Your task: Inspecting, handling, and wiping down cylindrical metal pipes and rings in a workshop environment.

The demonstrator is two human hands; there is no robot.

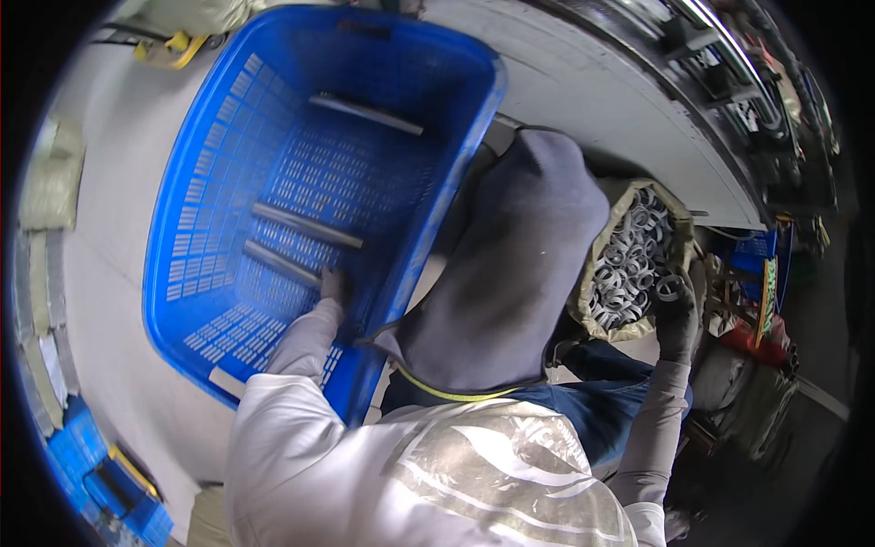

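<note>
One metal bar (283, 263) is aligned toward ten o'clock from the left hand (334, 286), grip unclear; one ring (668, 288) is pinched by the right hand (676, 326).

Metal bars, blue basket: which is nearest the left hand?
The lowest bar in view, its right end at the left hand; the other two lie higher.

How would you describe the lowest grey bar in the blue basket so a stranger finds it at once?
Start with the big blue basket, left of centre. Inside, an upper bar lies well above a close pair: a middle bar and, just below it, the lowest bar. Only the lowest bar has an end right by the left hand.
</note>
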